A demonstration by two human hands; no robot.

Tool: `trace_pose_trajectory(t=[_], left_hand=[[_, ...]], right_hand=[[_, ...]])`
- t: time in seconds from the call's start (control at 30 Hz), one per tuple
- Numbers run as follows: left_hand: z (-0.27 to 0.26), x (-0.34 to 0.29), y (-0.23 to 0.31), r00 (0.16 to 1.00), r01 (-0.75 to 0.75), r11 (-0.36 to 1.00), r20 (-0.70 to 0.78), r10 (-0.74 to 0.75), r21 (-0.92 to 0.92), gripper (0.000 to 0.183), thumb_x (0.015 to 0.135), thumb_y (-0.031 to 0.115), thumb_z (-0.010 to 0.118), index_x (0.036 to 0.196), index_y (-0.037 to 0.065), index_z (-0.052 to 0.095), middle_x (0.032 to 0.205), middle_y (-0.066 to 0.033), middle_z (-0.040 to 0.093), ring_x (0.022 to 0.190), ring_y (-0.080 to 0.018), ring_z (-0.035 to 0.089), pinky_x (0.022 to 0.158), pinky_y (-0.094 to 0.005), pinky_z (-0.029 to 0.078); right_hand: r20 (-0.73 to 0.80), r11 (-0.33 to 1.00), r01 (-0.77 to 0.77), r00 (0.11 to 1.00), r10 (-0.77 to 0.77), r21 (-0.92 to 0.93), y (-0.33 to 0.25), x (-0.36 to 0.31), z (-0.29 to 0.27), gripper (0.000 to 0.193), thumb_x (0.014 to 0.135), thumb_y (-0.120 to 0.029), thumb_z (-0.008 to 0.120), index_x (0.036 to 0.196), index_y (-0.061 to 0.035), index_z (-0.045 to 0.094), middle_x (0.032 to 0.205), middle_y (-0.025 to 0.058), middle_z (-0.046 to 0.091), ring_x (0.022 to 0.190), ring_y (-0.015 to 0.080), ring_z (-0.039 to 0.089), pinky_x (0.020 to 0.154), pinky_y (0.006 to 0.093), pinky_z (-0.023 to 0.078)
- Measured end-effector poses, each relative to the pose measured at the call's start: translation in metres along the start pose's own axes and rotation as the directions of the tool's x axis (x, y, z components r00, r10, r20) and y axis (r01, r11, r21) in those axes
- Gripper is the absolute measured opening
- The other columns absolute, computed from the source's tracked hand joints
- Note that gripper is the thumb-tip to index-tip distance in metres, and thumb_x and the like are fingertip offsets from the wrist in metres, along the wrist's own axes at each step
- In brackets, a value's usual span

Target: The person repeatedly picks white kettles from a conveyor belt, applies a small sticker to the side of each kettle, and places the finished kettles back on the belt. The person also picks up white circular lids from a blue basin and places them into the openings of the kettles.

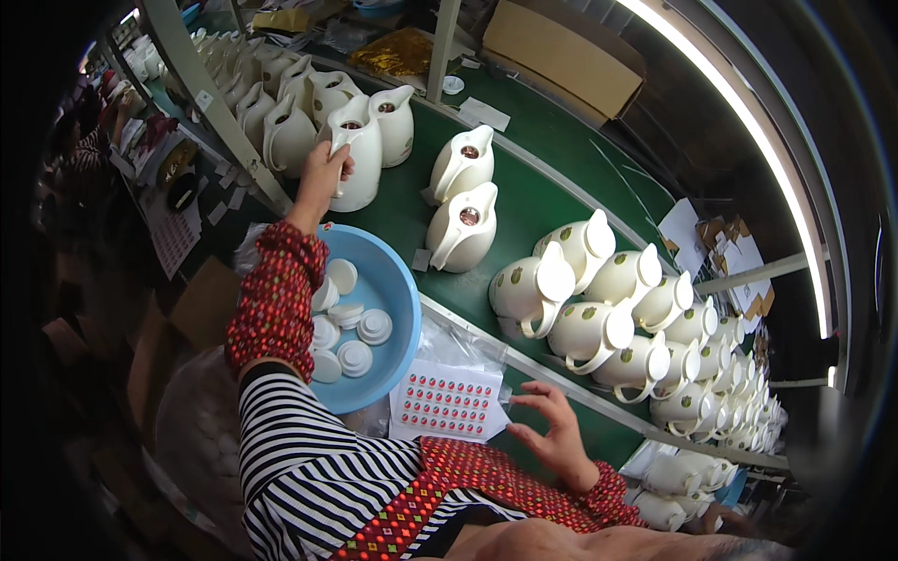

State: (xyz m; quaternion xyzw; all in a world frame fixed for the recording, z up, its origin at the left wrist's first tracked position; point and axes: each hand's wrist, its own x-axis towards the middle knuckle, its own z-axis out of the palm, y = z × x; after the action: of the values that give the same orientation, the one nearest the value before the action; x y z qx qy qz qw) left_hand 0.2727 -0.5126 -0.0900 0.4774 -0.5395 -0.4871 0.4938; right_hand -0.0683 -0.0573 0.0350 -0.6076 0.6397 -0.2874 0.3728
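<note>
My left hand point(325, 180) is wrapped round the handle of a white vacuum jug point(363, 168), its top uncovered and a dark shiny inside showing. Just below that arm sits a light blue basin point(409, 309) with several round white lids point(374, 327) in it. My right hand point(558, 430) is held open, thumb and fingers apart. Beside it lies a white sheet of small red stickers point(449, 397), which the fingers do not appear to touch. Two more uncovered vacuum jugs point(465, 229) stand on the green bench.
Rows of jugs with lids on point(599, 327) fill the bench to the right. Several uncovered jugs point(281, 126) crowd the far left. A metal post point(443, 51) and rail border the bench. A cardboard box point(561, 61) lies at the back.
</note>
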Motion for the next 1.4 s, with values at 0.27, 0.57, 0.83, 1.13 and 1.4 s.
trace_pose_trajectory(t=[0.27, 0.57, 0.83, 1.13, 1.4], left_hand=[[0.071, -0.194, 0.177, 0.908, 0.147, 0.856, 0.411, 0.082, -0.495, 0.028, 0.108, 0.017, 0.050, 0.129, -0.001, 0.051, 0.079, -0.0052, 0.063, 0.068, -0.0130, 0.063, 0.067, -0.0247, 0.053], [0.156, -0.333, 0.150, 0.692, 0.719, 0.420, 0.629, -0.355, -0.554, 0.022, 0.109, 0.011, 0.042, 0.122, -0.003, 0.052, 0.083, 0.0004, 0.049, 0.060, -0.0066, 0.039, 0.056, -0.0240, 0.034], [0.174, -0.378, 0.143, 0.642, 0.765, 0.360, 0.582, -0.500, -0.534, 0.010, 0.109, 0.011, 0.044, 0.104, 0.004, 0.049, 0.084, -0.0014, 0.052, 0.060, -0.0071, 0.040, 0.057, -0.0242, 0.035], [0.163, -0.383, 0.135, 0.636, 0.761, 0.303, 0.563, -0.528, -0.574, 0.010, 0.108, 0.009, 0.044, 0.101, 0.003, 0.049, 0.083, -0.0021, 0.052, 0.059, -0.0081, 0.040, 0.056, -0.0251, 0.035], [0.156, -0.387, 0.150, 0.607, 0.781, 0.282, 0.568, -0.556, -0.558, 0.011, 0.108, 0.008, 0.045, 0.112, 0.000, 0.049, 0.081, 0.0000, 0.048, 0.059, -0.0080, 0.038, 0.056, -0.0252, 0.034]], right_hand=[[-0.058, 0.965, 0.249, 0.968, -0.245, 0.076, -0.063, 0.010, -0.024, 0.022, 0.079, -0.005, 0.083, 0.099, -0.0049, 0.073, 0.108, 0.0124, 0.065, 0.104, 0.0287, 0.064, 0.091, 0.0370, 0.051], [0.192, 0.939, -0.082, 0.981, 0.017, 0.333, -0.047, -0.045, 0.007, 0.013, 0.089, -0.013, 0.079, 0.098, -0.0065, 0.074, 0.098, 0.0040, 0.057, 0.085, 0.0137, 0.060, 0.078, 0.0298, 0.048], [0.212, 0.965, -0.171, 0.969, 0.128, 0.200, -0.030, -0.083, 0.029, 0.013, 0.087, -0.015, 0.081, 0.096, -0.0084, 0.076, 0.100, 0.0054, 0.055, 0.089, 0.0182, 0.056, 0.080, 0.0309, 0.048], [0.077, 0.989, -0.028, 0.997, 0.017, 0.147, -0.030, -0.090, 0.055, 0.018, 0.079, -0.013, 0.085, 0.094, -0.0093, 0.076, 0.101, 0.0076, 0.053, 0.095, 0.0259, 0.054, 0.085, 0.0361, 0.047], [-0.087, 0.999, 0.027, 0.996, -0.024, 0.037, -0.035, -0.089, 0.063, 0.053, 0.072, -0.020, 0.090, 0.116, -0.0118, 0.063, 0.107, 0.0128, 0.050, 0.098, 0.0326, 0.054, 0.085, 0.0419, 0.046]])
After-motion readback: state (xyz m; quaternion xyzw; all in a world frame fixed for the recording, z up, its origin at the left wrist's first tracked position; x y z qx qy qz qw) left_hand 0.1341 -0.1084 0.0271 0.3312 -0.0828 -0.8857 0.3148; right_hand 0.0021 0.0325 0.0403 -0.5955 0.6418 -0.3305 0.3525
